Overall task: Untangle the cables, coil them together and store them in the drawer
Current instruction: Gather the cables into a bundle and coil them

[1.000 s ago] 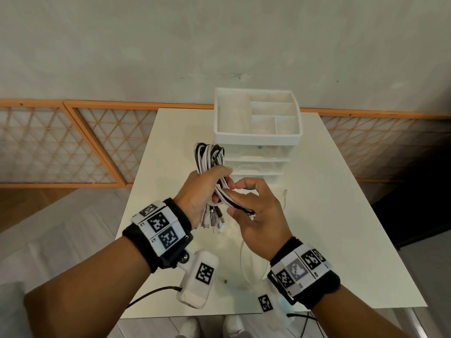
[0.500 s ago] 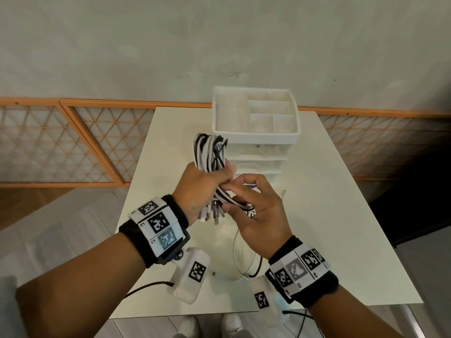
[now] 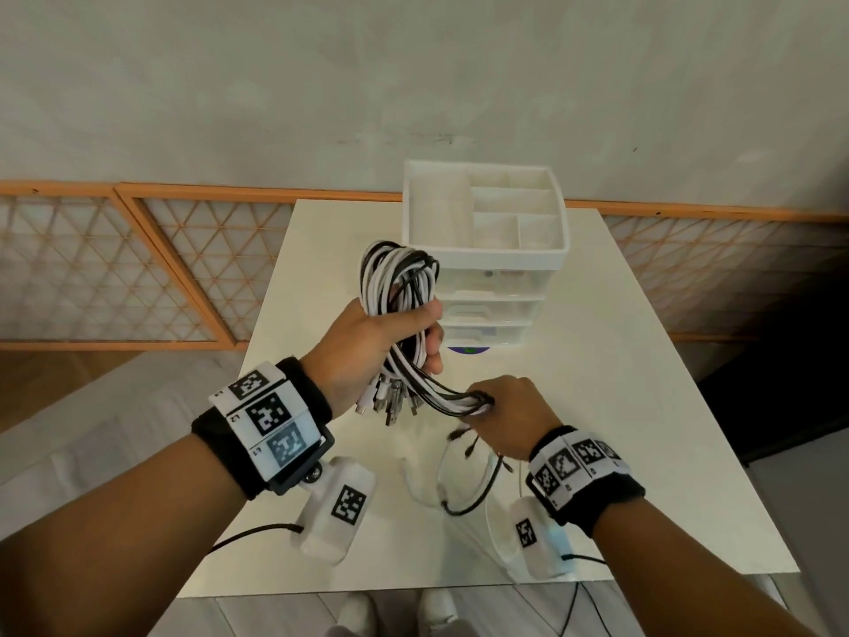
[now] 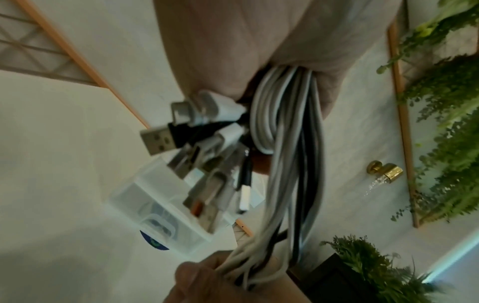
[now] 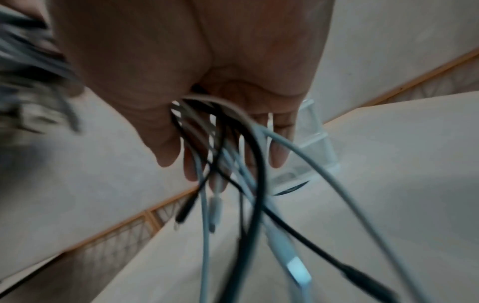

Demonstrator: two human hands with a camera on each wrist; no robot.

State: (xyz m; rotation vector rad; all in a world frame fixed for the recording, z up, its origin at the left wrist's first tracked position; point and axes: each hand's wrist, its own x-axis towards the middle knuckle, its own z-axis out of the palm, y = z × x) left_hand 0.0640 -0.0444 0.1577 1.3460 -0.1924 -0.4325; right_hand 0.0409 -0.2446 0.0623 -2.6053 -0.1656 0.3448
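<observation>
A looped bundle of black and white cables [image 3: 399, 278] stands up out of my left hand [image 3: 381, 347], which grips it in a fist above the table. Several plug ends [image 3: 388, 402] [image 4: 186, 139] hang below that fist. From the bundle a strand of cables [image 3: 452, 400] [image 4: 293, 184] runs down and right into my right hand [image 3: 503, 413], which holds it with curled fingers. The loose cable tails [image 3: 478, 480] [image 5: 246, 205] hang under the right hand down to the tabletop. The drawer unit [image 3: 494, 310] stands just behind the hands, its drawers shut.
A white compartment tray [image 3: 487, 250] sits atop the clear drawer unit at the back middle of the white table [image 3: 643, 406]. A round blue sticker [image 3: 468, 350] lies at the unit's foot. An orange lattice rail [image 3: 161, 278] and a wall stand behind.
My right hand has drawn down and to the right, away from the left hand, pulling the cable strand out taut. The left hand has lifted the bundle slightly.
</observation>
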